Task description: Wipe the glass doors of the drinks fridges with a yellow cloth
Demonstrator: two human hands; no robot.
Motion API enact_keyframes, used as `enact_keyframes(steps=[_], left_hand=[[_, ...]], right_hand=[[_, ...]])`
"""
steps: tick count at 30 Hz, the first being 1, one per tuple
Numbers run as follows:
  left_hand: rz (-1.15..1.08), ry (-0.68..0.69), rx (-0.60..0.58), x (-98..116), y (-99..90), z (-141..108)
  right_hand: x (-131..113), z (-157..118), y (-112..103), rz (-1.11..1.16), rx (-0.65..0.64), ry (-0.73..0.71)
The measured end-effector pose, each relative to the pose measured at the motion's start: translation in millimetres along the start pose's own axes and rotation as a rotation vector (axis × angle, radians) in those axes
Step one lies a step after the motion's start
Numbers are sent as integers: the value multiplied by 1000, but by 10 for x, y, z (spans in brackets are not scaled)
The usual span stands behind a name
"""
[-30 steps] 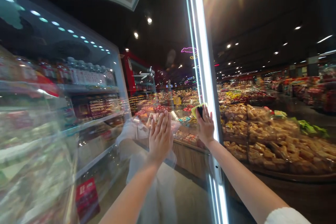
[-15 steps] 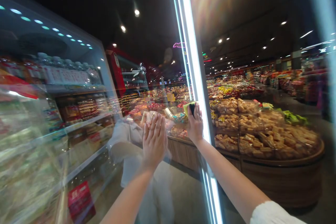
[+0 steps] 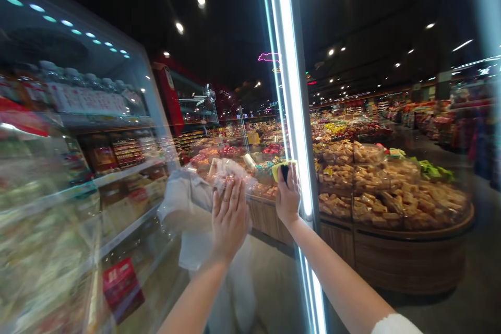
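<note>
My left hand (image 3: 230, 219) lies flat against a glass pane (image 3: 270, 266), fingers stretched out and close together, holding nothing. To its right, my right hand (image 3: 287, 201) presses a yellow-and-black pad (image 3: 278, 172) to the same pane. The pad looks like a sponge or folded cloth, partly hidden by the fingers. Right beside this hand runs a bright vertical light strip (image 3: 291, 62) on the pane's edge. A person's pale-clothed reflection shows in the glass behind my left hand.
On the left, bottles (image 3: 78, 88) and a red box (image 3: 123, 289) show in or through the glass. Beyond the light strip stands a rounded wooden display counter (image 3: 407, 261) piled with wrapped goods (image 3: 418, 203). Store aisles and ceiling lights lie farther back.
My right hand and the pad have slid slightly down the pane along the light strip. The left hand stays flat on the glass, and the view has tilted a little.
</note>
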State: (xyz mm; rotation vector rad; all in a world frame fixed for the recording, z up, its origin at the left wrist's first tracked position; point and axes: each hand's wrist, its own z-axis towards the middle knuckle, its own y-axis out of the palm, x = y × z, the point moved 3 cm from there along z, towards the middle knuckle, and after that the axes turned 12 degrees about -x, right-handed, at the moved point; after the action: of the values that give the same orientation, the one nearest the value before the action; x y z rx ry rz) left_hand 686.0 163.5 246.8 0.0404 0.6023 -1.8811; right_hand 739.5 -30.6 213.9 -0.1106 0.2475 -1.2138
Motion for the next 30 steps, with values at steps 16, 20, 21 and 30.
enact_keyframes(steps=[16,20,21,30], left_hand=[[-31,-45,-94,-126,-59,-316],[1,-33,-88,-188,-125,-451],[6,-35,-87,-217,-143,-490],[27,-79,-131,-380,-236,-675]], right_hand=[[-373,-210,49,-62,-81,-168],[-234,-388,27,-60,-87,-179],[-209,-346,23,-53,-71,-122],[-681,-462,130,-61,-110,-219]])
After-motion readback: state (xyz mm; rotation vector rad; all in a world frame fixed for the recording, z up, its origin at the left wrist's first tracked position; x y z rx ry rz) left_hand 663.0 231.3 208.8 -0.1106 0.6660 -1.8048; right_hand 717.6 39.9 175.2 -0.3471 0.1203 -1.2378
